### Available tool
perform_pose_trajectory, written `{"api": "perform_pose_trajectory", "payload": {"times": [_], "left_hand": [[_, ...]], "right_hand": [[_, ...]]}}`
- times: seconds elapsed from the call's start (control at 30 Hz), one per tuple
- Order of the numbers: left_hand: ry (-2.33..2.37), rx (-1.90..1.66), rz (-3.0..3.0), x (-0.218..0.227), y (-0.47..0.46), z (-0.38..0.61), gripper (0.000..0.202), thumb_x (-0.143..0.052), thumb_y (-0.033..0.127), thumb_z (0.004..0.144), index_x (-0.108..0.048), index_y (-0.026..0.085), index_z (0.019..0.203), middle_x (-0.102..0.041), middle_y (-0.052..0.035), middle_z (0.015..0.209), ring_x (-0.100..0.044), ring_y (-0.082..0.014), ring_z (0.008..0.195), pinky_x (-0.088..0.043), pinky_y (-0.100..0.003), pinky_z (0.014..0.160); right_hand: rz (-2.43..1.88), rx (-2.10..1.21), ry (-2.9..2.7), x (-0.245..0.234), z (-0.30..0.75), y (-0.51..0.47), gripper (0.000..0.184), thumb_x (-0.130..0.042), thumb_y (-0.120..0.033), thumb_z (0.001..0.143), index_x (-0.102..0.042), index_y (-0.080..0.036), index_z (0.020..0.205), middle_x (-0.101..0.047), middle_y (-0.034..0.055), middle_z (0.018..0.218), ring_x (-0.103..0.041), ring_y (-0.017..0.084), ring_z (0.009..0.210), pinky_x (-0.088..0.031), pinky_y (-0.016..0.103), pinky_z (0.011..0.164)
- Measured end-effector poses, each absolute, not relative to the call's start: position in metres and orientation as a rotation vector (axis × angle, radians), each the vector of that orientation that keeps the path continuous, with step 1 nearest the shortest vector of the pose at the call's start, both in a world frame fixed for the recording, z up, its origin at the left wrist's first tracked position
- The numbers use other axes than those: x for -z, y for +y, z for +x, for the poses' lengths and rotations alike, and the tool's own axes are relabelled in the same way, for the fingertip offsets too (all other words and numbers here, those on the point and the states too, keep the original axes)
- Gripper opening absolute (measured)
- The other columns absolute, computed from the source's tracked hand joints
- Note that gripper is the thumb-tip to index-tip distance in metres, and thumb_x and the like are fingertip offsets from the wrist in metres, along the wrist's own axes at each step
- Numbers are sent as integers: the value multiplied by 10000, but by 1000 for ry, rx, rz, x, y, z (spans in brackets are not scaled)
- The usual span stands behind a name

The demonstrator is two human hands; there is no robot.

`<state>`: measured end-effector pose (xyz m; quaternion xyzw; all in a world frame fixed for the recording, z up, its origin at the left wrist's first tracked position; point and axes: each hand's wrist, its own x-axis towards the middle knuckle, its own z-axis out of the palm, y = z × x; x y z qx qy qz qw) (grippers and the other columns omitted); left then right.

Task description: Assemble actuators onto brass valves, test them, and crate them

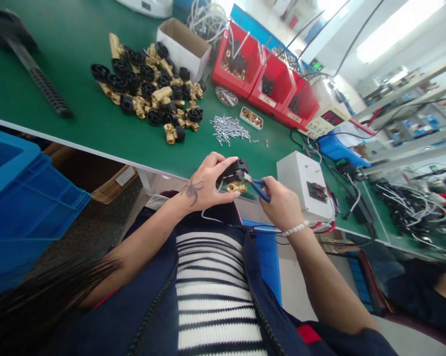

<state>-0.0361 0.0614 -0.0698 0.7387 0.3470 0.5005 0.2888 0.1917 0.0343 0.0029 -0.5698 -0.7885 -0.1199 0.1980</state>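
Over green bench [97,123], left hand [202,185] pinches brass valve [235,179]; right hand's [282,205] grip squeezes pliers [258,188], noses pointing left.

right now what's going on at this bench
A person at a green table holds a small brass fitting with a black cap in the left hand. The right hand grips blue-handled pliers, their tip at the fitting. A pile of similar brass-and-black parts lies farther back, with a scatter of small metal pins and red bins behind. A white box sits by the right hand.
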Motion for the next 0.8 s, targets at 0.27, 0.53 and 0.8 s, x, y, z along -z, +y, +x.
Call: {"api": "perform_pose_trajectory", "payload": {"times": [0.27, 0.53, 0.8], "left_hand": [[920, -1292, 1976, 64, 59, -39, 716, -722, 362, 752, -519, 85, 1381, -506, -135, 1162, -531, -277, 1126, -518, -466, 990], [944, -1291, 1979, 65, 60, -38, 702, -718, 380, 760, -522, 111, 1379, -511, -123, 1145, -543, -265, 1093, -539, -444, 948], [958, -1294, 2034, 62, 59, -36, 701, -728, 347, 739, -541, 92, 1365, -532, -140, 1148, -543, -289, 1074, -500, -482, 991]], "right_hand": [[-1601, 414, -1996, -5, 189, 35, 170, -432, -230, 883, -573, -188, 967, -574, 50, 773, -517, 183, 633, -400, 294, 595], [-1509, 502, -1815, -13, 193, 39, 168, -443, -256, 921, -568, -196, 1015, -604, 63, 877, -556, 191, 696, -443, 319, 665], [-1526, 378, -2135, -15, 189, 36, 143, -495, -206, 835, -607, -213, 923, -587, 24, 762, -518, 166, 605, -396, 285, 588]]}}
